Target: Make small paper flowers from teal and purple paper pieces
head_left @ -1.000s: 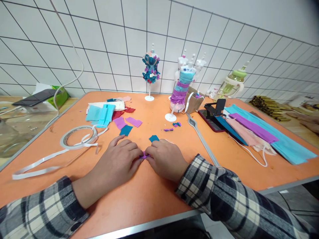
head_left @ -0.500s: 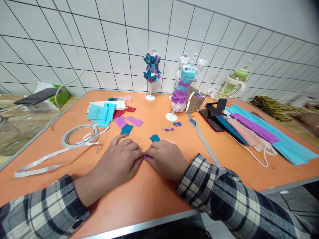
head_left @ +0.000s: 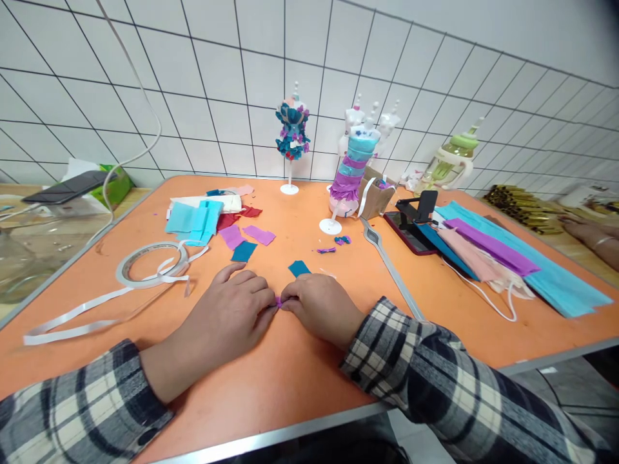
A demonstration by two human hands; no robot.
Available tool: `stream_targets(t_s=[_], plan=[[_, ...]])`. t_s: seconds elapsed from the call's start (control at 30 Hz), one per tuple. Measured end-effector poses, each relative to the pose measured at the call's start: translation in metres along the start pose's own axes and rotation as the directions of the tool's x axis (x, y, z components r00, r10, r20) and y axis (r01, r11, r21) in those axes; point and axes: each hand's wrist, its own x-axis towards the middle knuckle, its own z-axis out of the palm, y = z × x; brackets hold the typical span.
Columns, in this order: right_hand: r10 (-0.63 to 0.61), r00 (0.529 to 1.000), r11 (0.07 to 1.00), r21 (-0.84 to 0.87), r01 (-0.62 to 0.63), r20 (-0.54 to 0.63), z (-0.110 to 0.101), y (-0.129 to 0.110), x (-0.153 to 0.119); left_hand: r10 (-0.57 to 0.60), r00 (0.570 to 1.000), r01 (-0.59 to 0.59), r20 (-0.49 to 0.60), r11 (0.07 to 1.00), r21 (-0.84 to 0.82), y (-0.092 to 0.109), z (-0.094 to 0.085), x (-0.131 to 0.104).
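Observation:
Between my two hands, just above the orange table (head_left: 271, 386), is a tiny piece of purple crepe paper (head_left: 278, 302), mostly hidden by fingertips. My left hand (head_left: 236, 306) pinches its left end, fingers closed. On the other end my right hand (head_left: 322, 306) is closed in a pinch too. Right behind my right hand lies a teal paper piece (head_left: 298, 267). Another teal piece (head_left: 244, 251) and two purple pieces (head_left: 259, 235) lie beyond my left hand. Farther back are a twisted purple strip (head_left: 326, 250) and a small teal-and-purple bow (head_left: 342, 240).
Left stands a tape roll (head_left: 123, 264) with a loose strip. Decorated mini dress forms (head_left: 293, 132) rise at the back, one leaning (head_left: 355, 161). Right lie a grey strap (head_left: 391, 270), a phone (head_left: 409, 233) and coloured paper sheets (head_left: 570, 290). Another person's hand (head_left: 587, 231) shows far right.
The purple piece between my fingertips shows a little more, with my right fingers slightly shifted. Another person's hand has appeared at the far right. The whole view has moved slightly.

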Motion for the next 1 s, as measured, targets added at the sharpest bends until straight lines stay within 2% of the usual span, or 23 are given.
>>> stream_targets(t_s=[0.17, 0.5, 0.67, 0.77, 1.0], plan=[[-0.030, 1.000, 0.999, -0.013, 0.030, -0.005, 0.0003, -0.0009, -0.0008, -0.022, 1.000, 0.022, -0.005, 1.000, -0.011, -0.0003, -0.0004, 0.0004], [0.024, 1.000, 0.999, -0.035, -0.023, 0.011, -0.0037, -0.0035, -0.0033, 0.003, 1.000, -0.003, -0.014, 1.000, -0.004, -0.0024, 0.0010, 0.0010], [-0.061, 0.998, 0.990, -0.125, 0.062, 0.010, -0.0026, -0.0037, -0.0042, -0.006, 1.000, 0.007, 0.007, 0.999, -0.043, -0.0010, -0.0001, 0.0006], [-0.106, 0.994, 0.981, -0.164, 0.104, -0.005, 0.0012, -0.0011, -0.0048, 0.001, 1.000, -0.002, -0.027, 0.999, -0.054, 0.0004, -0.0017, 0.0001], [-0.110, 0.994, 0.977, -0.180, 0.110, 0.012, -0.0005, -0.0027, -0.0057, 0.024, 0.998, -0.026, -0.058, 0.999, -0.033, -0.0017, 0.0002, -0.0006]])
